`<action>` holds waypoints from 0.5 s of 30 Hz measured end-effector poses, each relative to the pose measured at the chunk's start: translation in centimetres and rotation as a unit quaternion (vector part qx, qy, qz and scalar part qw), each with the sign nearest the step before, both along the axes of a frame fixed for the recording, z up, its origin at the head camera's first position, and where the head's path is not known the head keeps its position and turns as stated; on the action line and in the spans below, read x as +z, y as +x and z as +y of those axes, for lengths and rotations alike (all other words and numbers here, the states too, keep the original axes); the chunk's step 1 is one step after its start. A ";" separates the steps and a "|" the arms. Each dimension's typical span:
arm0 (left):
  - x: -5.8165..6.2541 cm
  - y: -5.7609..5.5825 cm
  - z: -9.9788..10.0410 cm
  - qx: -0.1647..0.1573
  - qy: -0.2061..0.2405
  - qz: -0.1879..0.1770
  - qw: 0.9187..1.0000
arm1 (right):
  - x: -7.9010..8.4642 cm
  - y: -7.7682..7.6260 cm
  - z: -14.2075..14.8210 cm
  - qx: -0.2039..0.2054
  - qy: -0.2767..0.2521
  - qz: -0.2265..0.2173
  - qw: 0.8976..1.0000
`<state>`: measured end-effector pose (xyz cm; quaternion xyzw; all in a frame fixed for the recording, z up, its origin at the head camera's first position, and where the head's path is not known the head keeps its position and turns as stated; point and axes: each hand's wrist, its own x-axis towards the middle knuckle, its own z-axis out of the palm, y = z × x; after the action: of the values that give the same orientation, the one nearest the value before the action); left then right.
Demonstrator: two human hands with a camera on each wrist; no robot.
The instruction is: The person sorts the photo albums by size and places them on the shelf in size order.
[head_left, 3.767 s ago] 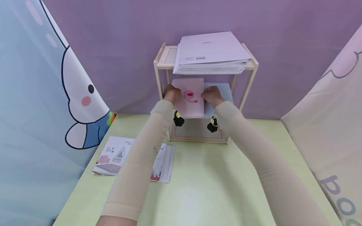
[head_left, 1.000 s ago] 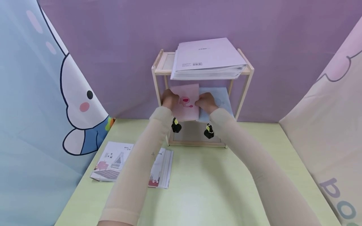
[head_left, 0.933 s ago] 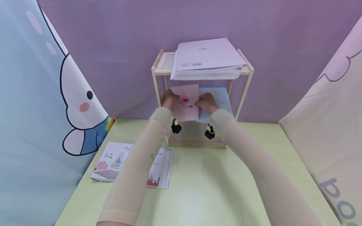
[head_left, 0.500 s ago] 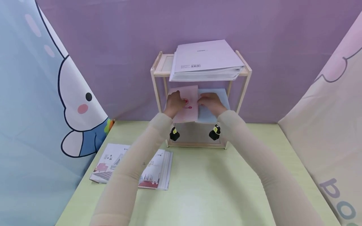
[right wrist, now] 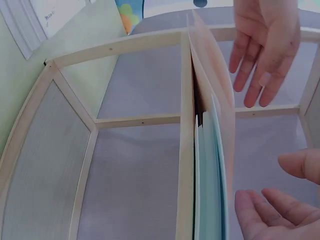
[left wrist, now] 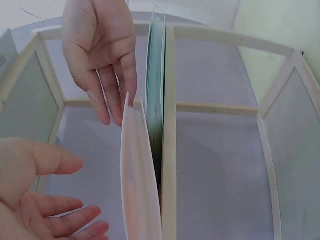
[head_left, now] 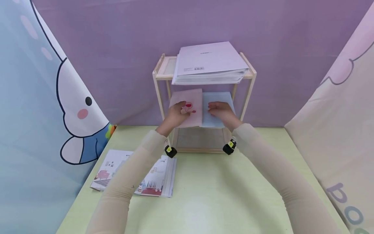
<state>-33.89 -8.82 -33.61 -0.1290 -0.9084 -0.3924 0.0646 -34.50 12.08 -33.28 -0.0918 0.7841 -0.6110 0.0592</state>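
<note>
A pink booklet (head_left: pixel 193 122) with a small pink cartoon figure lies on the middle shelf of a small wooden rack (head_left: pixel 247 94). Its right edge overlaps pale blue booklets (head_left: pixel 214 120) on the same shelf. My left hand (head_left: pixel 174 114) hovers over the pink booklet with fingers extended and thumb spread. Over the blue ones is my right hand (head_left: pixel 223 112), fingers loosely stretched. In the left wrist view a gap separates my left hand (left wrist: pixel 37 192) from the pink booklet (left wrist: pixel 135 175). The right wrist view likewise shows my right hand (right wrist: pixel 277 215) holding nothing.
Large white books (head_left: pixel 210 60) are stacked on the rack's top shelf. Illustrated white books (head_left: pixel 157 178) lie on the green table (head_left: pixel 201 201) at left, partly behind my left sleeve. A purple curtain (head_left: pixel 117 81) hangs behind the rack.
Both hands have let go of the pink booklet's sides and drawn back toward me, fingers opening. The booklet stays on the shelf, slightly left of the blue ones.
</note>
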 end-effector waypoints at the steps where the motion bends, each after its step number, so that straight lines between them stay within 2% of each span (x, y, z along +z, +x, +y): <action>1: -0.1 0.4 -0.2 -0.012 0.005 0.008 1.000 | 0.0 0.3 0.1 0.005 -0.003 0.005 1.000; 4: -0.5 1.3 -0.8 -0.036 0.022 0.017 0.999 | -0.1 1.2 0.5 0.022 0.002 0.021 1.000; 9: -1.0 2.8 -1.6 -0.041 0.017 0.021 0.999 | -0.7 2.2 0.9 0.036 0.024 0.047 0.998; 15: -1.8 5.1 -3.0 -0.045 0.018 0.034 0.998 | -1.9 3.1 1.5 0.041 0.007 0.050 0.998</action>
<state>-28.83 -11.84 -35.42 -0.1822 -0.8919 -0.4061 0.0802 -31.36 13.54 -35.19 -0.1543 0.7856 -0.5975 0.0457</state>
